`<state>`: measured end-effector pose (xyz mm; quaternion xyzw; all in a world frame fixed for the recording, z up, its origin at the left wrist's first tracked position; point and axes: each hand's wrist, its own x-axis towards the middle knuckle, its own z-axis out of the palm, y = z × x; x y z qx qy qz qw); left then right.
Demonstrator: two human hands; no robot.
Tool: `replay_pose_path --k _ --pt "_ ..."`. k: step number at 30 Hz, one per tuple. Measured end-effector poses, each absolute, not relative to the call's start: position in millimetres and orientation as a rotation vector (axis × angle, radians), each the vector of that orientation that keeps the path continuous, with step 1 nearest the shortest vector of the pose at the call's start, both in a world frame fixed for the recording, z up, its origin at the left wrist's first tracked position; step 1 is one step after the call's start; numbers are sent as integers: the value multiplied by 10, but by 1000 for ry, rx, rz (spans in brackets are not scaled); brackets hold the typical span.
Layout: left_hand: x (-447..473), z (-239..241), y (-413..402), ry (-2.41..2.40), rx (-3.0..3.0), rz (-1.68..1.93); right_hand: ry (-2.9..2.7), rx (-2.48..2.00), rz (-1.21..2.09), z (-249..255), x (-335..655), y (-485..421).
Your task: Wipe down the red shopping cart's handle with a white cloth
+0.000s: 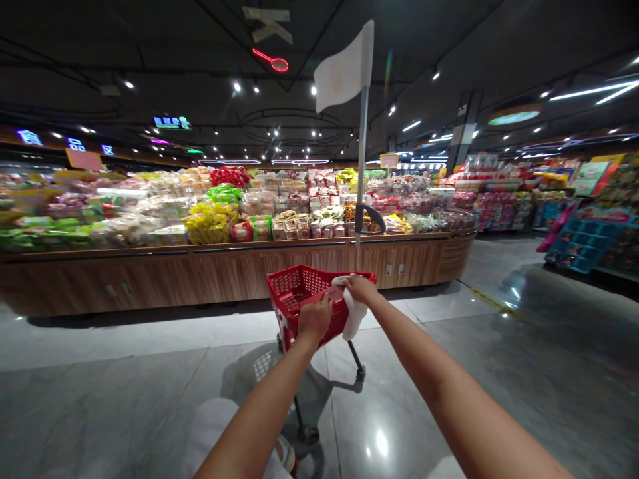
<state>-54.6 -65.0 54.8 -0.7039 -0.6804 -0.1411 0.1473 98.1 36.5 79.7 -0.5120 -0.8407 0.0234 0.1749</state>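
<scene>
A small red shopping cart (294,293) with a mesh basket stands on the grey tiled floor in front of me. My left hand (314,318) grips the cart's near rim or handle. My right hand (360,289) holds a white cloth (353,318) against the same rim, and the cloth hangs down over the edge. A metal pole (360,179) rises from the cart's far right corner and carries a white flag (344,70) at its top. A black hook-shaped part (372,216) juts from the pole. The basket looks empty from here.
A long wooden display counter (200,269) piled with packaged snacks runs across just beyond the cart. More shelves of goods (494,196) and a blue rack (582,243) stand at the right. An aisle of glossy floor (499,332) opens to the right.
</scene>
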Motion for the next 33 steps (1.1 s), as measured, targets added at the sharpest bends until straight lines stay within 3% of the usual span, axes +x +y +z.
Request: replay_pose_path --k 8,14,20,28,33 --pt "-543 540 -628 -1935 -2045 -461 -2486 -1062 -71 621 916 218" --pt "-522 491 -646 -1911 -1986 -505 -2307 -1563 -22 706 1356 428" --pt "-732 420 -687 -1764 -2007 -524 -2267 -1614 -70 674 1470 307" --pt "-1507 386 -561 -1807 -1829 -741 -2412 -1443 -137 691 1151 -57" --pt "-1762 592 -487 -2018 -1676 -722 -2501 -1063 -63 569 1051 -259"
